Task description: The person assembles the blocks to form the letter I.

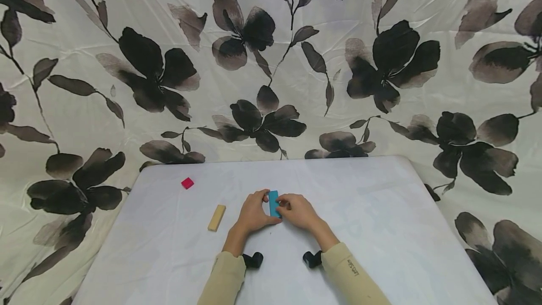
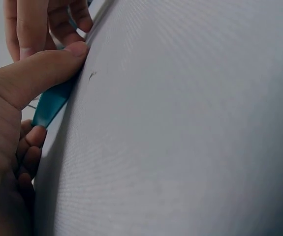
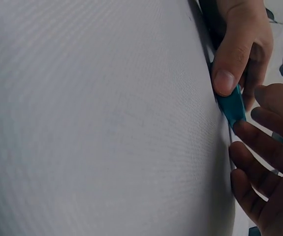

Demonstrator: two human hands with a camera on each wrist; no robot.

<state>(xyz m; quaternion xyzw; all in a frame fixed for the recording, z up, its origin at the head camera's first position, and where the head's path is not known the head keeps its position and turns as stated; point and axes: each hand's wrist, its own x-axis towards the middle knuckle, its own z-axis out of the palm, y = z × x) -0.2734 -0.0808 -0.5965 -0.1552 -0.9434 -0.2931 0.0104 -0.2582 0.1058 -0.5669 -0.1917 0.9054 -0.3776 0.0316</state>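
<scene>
Blue block (image 1: pixel 274 203) sits between two hands, a little on the twelve o'clock side of the tabletop's middle, its long side running roughly from twelve to six. At its nine o'clock side, the left hand (image 1: pixel 253 212) grips it lengthwise, fingertips at the far end, thumb at the near one. From three o'clock the right hand (image 1: pixel 301 211) touches it, fingers slightly bent and spread in the right wrist view, without a firm hold. Whether the block rests fully on the tabletop (image 1: pixel 372 244), I cannot tell.

The step in hand looks like positioning this block; the next move probably calls for a steady left grip and light right-hand adjustment.

Farther out, a beige block (image 1: pixel 217 218) lies between eight and nine o'clock, and a red block (image 1: pixel 187 183) between nine and ten.
</scene>
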